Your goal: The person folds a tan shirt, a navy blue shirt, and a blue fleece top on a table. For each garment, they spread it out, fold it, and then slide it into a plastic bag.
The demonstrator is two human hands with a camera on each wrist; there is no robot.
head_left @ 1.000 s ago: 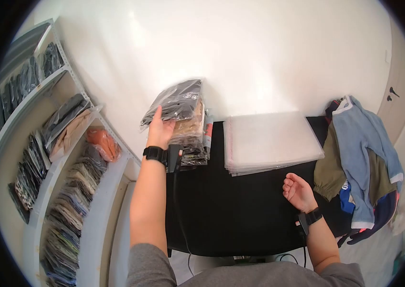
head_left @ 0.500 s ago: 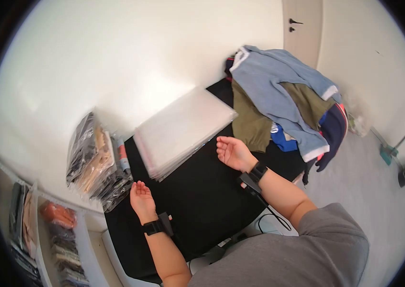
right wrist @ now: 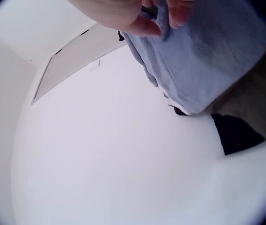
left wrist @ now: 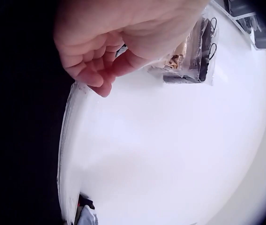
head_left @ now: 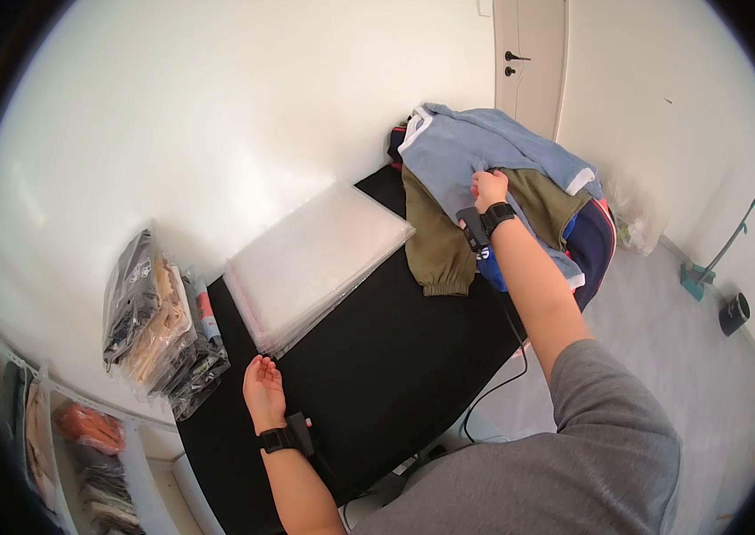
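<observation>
My right hand (head_left: pixel 490 189) pinches a fold of a light blue soft garment (head_left: pixel 449 143) with white trim, which lies over olive trousers (head_left: pixel 438 259) at the table's right end. In the right wrist view, the blue cloth (right wrist: pixel 208 51) bunches between thumb and fingers. My left hand (head_left: pixel 263 390) hovers loosely curled by the near left corner of a stack of clear plastic bags (head_left: pixel 320 263), holding nothing. Its fingertips overlap the bag corner in the left wrist view.
Bagged folded clothes (head_left: pixel 159 321) are piled at the black table's (head_left: pixel 360 374) left end. Shelves (head_left: pixel 132 446) with more bagged clothes stand beyond it. Dark blue clothing (head_left: pixel 596 236) hangs over the right edge. A dustpan (head_left: pixel 697 278) and black bin (head_left: pixel 734 314) stand on the floor.
The left hand has left the bagged clothes pile and come down beside the clear bags. The right hand has reached away to the right and taken hold of the blue garment. The view has turned right.
</observation>
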